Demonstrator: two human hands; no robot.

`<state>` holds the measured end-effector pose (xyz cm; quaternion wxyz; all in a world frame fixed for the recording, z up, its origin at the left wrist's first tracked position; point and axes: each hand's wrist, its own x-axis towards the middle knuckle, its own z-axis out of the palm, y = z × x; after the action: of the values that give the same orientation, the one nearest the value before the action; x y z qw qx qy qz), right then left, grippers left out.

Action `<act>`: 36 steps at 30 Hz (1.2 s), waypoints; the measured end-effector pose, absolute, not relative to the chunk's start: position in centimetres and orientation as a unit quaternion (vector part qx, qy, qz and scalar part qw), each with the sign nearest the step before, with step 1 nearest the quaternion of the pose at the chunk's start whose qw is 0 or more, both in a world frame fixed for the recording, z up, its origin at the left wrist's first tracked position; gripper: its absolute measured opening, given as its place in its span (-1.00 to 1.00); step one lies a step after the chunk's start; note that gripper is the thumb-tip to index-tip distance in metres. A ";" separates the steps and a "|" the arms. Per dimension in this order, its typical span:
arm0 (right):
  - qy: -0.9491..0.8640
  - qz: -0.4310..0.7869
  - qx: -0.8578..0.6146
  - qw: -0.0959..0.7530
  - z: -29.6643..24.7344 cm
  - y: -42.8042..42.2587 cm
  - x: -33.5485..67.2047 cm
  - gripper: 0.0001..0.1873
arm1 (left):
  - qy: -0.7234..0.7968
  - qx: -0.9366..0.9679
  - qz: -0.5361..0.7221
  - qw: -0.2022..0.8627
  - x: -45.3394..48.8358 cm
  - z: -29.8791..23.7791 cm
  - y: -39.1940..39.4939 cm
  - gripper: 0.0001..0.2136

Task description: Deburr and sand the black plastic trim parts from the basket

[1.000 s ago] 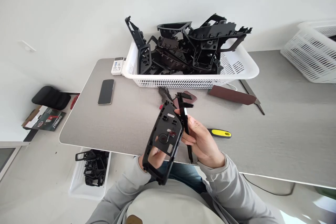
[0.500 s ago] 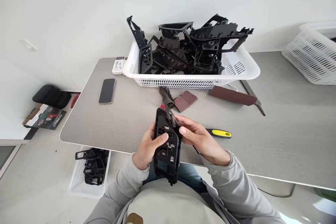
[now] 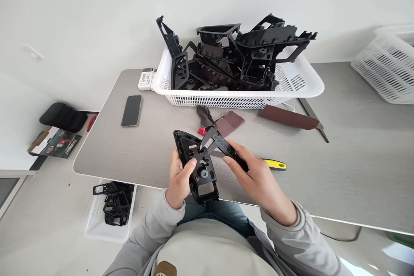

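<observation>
**Both hands hold a caliper to a black panel above the bench**

The left hand (image 3: 179,179) grips a black moulded plastic panel (image 3: 205,179), its fingers (image 3: 176,157) clenched behind the panel and its thumb (image 3: 190,163) pressed on the face. The panel tilts, with its narrow end pointing away from the fingers. The right hand (image 3: 260,183) pinches a black caliper (image 3: 228,148), its fingers (image 3: 235,145) closed on the beam, and the caliper's tips meet the panel's upper edge, just beyond the left thumb.

The hands are over the front edge of the gray bench (image 3: 148,151). Just past the right fingers lies a screwdriver with a yellow-and-black handle (image 3: 274,164). Beyond the caliper tips are folded brown sandpaper (image 3: 230,123), a small red object (image 3: 202,131) and a dark tool (image 3: 203,115). Farther from the fingers, a white plastic basket (image 3: 239,101) holds a heap of black moulded parts (image 3: 233,67). A smartphone (image 3: 131,111) lies well left of the left fingers, and a long brown abrasive strip (image 3: 287,117) lies well beyond the right fingers.
</observation>
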<state>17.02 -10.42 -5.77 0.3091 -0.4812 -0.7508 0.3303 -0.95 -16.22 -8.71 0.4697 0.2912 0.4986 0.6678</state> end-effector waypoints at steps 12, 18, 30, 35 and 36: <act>-0.734 0.346 -0.505 0.294 -6.3 -11.4 15.5 -0.57 | 0.493 0.217 0.731 0.419 1.1 -9.8 -16.2 -0.70; -0.731 0.391 -0.482 0.285 -6.6 -11.0 15.6 -0.53 | 0.455 0.209 0.754 0.425 1.7 -9.4 -16.3 -0.63; -0.742 0.402 -0.488 0.223 -4.7 -9.8 16.6 -0.54 | 0.415 0.193 0.720 0.522 1.8 -8.9 -16.0 -0.63; -0.752 0.398 -0.473 0.229 -4.0 -9.7 16.8 -0.56 | 0.403 0.200 0.706 0.546 1.8 -9.0 -16.0 -0.65; -0.753 0.396 -0.469 0.237 -4.0 -9.7 16.8 -0.56 | 0.402 0.199 0.705 0.550 1.8 -9.0 -16.0 -0.65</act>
<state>16.77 -9.69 -3.99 0.2366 -0.4686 -0.7534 0.3961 1.77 -16.05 -9.02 0.5501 0.1992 0.4015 0.7047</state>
